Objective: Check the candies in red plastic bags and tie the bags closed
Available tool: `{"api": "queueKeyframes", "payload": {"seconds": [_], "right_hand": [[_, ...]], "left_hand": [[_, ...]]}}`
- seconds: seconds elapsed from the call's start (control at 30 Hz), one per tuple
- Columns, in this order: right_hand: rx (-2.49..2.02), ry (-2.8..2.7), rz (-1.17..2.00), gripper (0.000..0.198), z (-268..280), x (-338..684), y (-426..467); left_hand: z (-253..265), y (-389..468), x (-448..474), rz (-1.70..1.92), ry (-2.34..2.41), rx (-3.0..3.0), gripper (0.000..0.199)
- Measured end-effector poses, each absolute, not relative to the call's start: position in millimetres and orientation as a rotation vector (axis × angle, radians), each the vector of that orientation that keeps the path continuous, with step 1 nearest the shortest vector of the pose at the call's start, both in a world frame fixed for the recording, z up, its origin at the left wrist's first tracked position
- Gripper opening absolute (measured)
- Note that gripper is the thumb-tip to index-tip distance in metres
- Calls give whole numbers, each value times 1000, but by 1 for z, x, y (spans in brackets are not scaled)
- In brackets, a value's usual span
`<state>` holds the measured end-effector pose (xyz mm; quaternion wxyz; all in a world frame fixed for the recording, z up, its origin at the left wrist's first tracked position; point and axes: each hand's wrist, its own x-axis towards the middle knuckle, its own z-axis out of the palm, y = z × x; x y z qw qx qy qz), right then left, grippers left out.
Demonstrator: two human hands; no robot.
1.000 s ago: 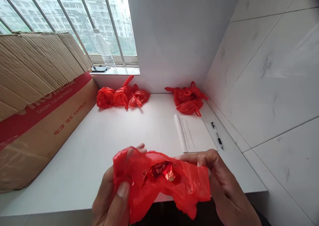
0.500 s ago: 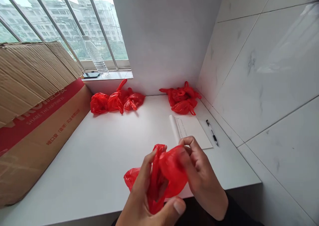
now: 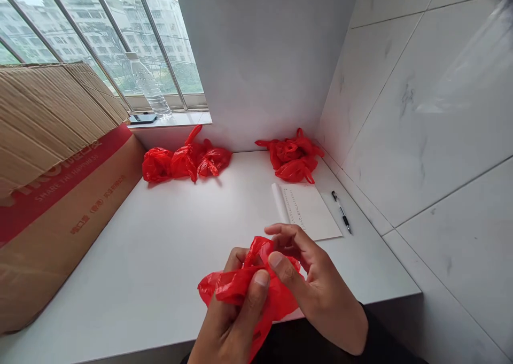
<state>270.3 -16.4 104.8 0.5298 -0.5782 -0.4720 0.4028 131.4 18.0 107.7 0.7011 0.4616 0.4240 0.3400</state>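
A crumpled red plastic bag is held over the table's near edge. My left hand is closed on it, the thumb pressing a bunched fold against the fingers. A loop of the bag stands up above that grip, and part hangs below toward my lap. My right hand is at the bag's right side, thumb and fingers apart. Its thumb tip is close to the loop; whether it touches the plastic I cannot tell.
Several red bags sit at the back left, and more red bags at the back right. An open notebook and a pen lie on the right. A cardboard box fills the left; a bottle and phone rest on the sill.
My left thumb has come up and closed over a fold of the bag. My right fingers have let go of the bag's right part and moved left toward the loop.
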Motion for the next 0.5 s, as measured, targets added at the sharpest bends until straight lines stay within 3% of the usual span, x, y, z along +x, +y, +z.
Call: {"api": "queueKeyframes", "payload": {"seconds": [0.27,0.33,0.5], "right_hand": [[-1313,-1200,793,7,102,269,-21],[-1310,-1252,716,10,98,266,-24],[-1415,-1275,681,20,96,251,-31]], "left_hand": [[105,30,116,616,857,849,61],[104,34,114,604,805,783,56],[99,39,111,734,731,609,13]]}}
